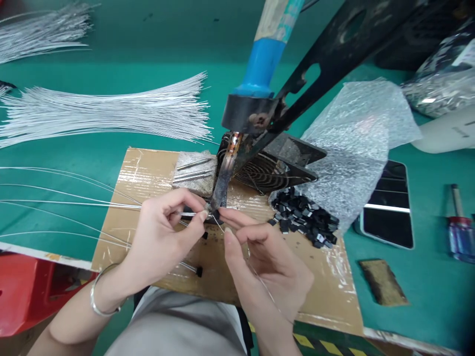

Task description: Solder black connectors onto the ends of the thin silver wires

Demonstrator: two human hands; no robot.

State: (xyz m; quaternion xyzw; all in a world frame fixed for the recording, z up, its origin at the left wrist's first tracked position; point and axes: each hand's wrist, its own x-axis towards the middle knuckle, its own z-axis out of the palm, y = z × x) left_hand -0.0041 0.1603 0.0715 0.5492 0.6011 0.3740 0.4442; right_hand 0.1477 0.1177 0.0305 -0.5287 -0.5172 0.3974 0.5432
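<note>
I see the counter [156, 89] with open green room at the far middle and along my right, between the phone [388, 205] and the screwdriver [460, 232]. The near edge runs under my wrists, with a red crate [29, 291] below it at the left. A cardboard sheet [148, 173] covers the centre, and its near edge sits just short of the counter's edge. Space around the hands is tight: the soldering iron [228, 168] slants down from its blue handle [265, 62] in a black stand [326, 54], and its tip ends right at my fingertips.

My left hand [163, 237] comes in from the lower left, bracelet [100, 296] on the wrist, thumb and forefinger pinched shut on a thin wire [92, 203] that trails off leftward across the counter. My right hand [260, 257] rises from below, palm turned inward, its grip closed on a fine strand [263, 284] that runs back over the palm. Both pinches meet at the iron's tip, nearly touching each other.

No real containers are here. A pile of black parts [304, 217] lies loose on the cardboard, just beside a bubble-wrap bag [356, 143]; what it holds I cannot tell. A sponge pad [195, 173] carries a few metal pins. White wire bundles [104, 111] fan out at the far left.
</note>
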